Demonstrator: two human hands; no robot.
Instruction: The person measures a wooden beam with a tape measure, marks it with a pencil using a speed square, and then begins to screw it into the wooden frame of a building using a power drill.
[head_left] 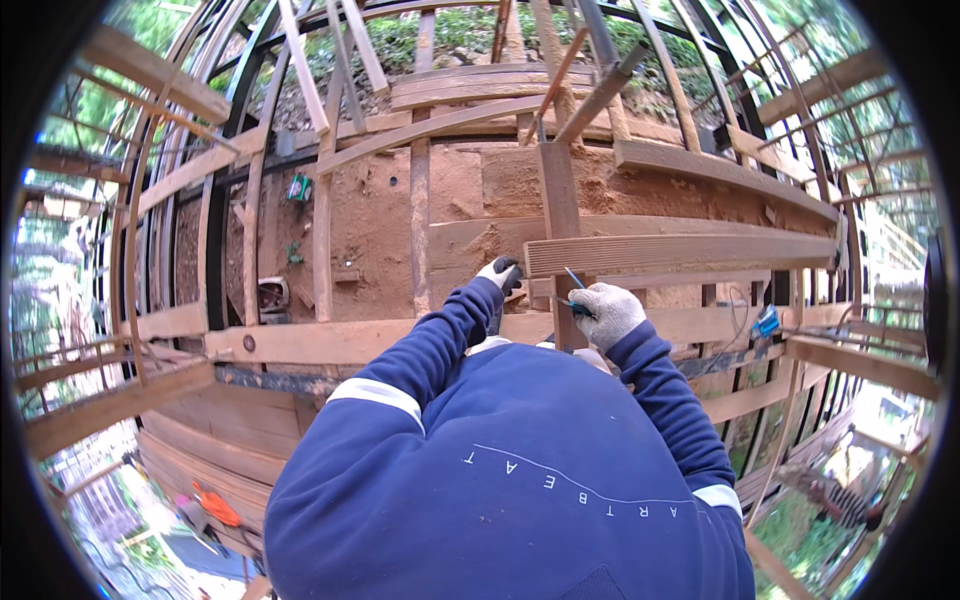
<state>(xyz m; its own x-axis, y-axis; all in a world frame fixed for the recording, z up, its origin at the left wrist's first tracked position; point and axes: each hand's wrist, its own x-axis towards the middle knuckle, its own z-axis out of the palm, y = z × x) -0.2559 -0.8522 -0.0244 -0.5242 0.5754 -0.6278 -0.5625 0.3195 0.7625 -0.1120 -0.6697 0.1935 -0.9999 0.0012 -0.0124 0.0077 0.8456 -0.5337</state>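
Note:
A grooved brown board [680, 254] lies across an upright-running plank [560, 200] in front of me. My right hand [610, 314], in a pale knitted glove, pinches a thin blue pencil [573, 276] whose upper end lies against the board's lower edge near its left end. Something small and dark teal shows at those fingertips, too small to make out. Beside the board's left end is my left hand [500, 273], gloved pale with dark fingers. Its fingers are curled; what they hold, if anything, is hidden.
Wooden joists [421, 210] run away from me over reddish earth [370, 220]. A long beam [320, 342] crosses close to me. Loose planks [480, 85] lie at the far side. A green box [299, 187] sits at left, a blue tool [767, 322] at right.

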